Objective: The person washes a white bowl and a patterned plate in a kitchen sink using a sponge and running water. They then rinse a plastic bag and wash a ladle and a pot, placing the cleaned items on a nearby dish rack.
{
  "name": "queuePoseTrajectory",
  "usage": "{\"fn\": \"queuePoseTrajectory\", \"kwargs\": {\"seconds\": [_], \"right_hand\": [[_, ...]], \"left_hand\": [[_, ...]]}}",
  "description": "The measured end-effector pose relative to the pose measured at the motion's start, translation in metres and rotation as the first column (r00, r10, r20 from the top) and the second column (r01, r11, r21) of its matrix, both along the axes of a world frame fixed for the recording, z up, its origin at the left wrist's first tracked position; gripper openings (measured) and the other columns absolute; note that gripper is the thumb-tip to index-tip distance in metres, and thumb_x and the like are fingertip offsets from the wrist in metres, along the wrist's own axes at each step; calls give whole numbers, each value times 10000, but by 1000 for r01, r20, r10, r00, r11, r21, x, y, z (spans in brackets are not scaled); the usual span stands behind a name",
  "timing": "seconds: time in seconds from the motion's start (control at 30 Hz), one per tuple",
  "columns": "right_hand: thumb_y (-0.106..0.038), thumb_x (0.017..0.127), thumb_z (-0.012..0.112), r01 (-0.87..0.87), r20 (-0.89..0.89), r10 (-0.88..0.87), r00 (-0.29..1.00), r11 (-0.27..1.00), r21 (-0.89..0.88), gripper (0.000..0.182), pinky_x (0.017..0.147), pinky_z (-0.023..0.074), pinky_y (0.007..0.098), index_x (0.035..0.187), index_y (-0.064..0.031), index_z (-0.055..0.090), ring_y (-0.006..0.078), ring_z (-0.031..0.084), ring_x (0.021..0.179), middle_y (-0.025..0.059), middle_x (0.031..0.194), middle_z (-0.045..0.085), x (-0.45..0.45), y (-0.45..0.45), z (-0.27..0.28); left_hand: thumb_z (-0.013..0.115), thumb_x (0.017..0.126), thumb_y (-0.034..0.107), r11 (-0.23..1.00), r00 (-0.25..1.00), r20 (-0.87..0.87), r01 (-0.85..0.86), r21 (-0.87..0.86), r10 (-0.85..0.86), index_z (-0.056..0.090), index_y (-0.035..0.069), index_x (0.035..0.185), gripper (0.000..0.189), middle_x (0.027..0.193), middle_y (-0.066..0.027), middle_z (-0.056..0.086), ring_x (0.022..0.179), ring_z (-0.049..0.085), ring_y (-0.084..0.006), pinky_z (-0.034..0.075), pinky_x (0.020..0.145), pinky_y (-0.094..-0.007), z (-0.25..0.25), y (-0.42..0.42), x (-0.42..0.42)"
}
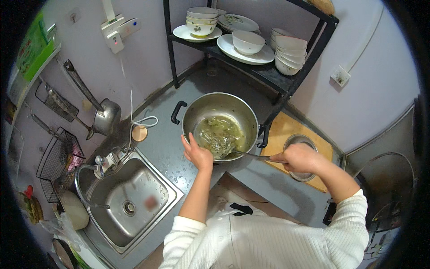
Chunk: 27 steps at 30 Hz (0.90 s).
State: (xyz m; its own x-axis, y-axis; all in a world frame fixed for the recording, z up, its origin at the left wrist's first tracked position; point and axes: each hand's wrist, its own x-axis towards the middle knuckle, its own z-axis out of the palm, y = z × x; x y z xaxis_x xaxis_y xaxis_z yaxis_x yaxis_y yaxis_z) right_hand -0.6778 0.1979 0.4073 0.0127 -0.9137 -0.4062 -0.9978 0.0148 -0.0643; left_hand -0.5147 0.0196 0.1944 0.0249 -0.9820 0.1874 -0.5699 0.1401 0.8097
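A wide steel pot (220, 97) with black side handles stands on the grey countertop (161, 134). Greenish broth with leafy bits (220, 134) covers its bottom. My left hand (200, 154) holds the pot at its near left rim, fingers spread along the outside; the thumb is hidden. In my right hand (300, 158) is the handle of a metal ladle or spoon (250, 155), which crosses the near right rim. Its head is down in the broth and mostly hidden. Under my right hand, a round metal bowl (300, 138) sits on a wooden cutting board (282, 127).
Left of the pot is a steel sink (158, 181) with a curved faucet (80, 188). A saucepan (107, 116) and a wire basket (60, 161) hang on the left wall. A black rack (215, 50) bearing stacked bowls (290, 55) rises behind the pot. A white cable (144, 121) loops over the counter.
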Motion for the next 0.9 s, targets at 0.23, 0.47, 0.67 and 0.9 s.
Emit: {"fn": "queuePoseTrajectory", "kwargs": {"seconds": [0.23, 0.47, 0.67, 0.9], "right_hand": [[-74, 670, 521, 52, 61, -54, 997, 998, 34, 439, 660, 471, 403, 1095, -174, 571, 307, 587, 727, 162, 791, 610, 4, -18, -13], [-77, 715, 478, 152, 124, -143, 982, 986, -70, 434, 632, 476, 421, 1144, -124, 522, 318, 598, 708, 184, 743, 602, 36, -42, -67], [-75, 716, 482, 248, 99, -232, 968, 948, -202, 454, 610, 484, 413, 1165, -141, 510, 313, 603, 705, 171, 740, 608, 30, -67, -101], [-62, 697, 513, 207, 103, -200, 974, 977, -56, 473, 668, 478, 413, 1157, -172, 522, 302, 596, 776, 158, 820, 611, 9, -46, -80]], "left_hand": [[423, 683, -100, 999, 999, -28, 24, -28, -24, 387, 53, 1240, 579, 1375, -152, 178, 1218, 291, -322, 117, 1012, -494, 1, 0, 1], [429, 690, -90, 999, 1000, 4, 25, -23, -25, 399, 66, 1232, 565, 1367, -161, 181, 1217, 283, -341, 122, 1008, -511, 0, -1, 3], [433, 673, -94, 995, 999, 28, 38, -92, -35, 416, 59, 1215, 563, 1352, -171, 214, 1181, 326, -340, 191, 986, -452, -2, -5, 0], [433, 663, -100, 992, 999, 2, 46, -116, -46, 420, 63, 1213, 575, 1351, -173, 220, 1173, 334, -342, 200, 979, -441, -4, -7, 2]]}}
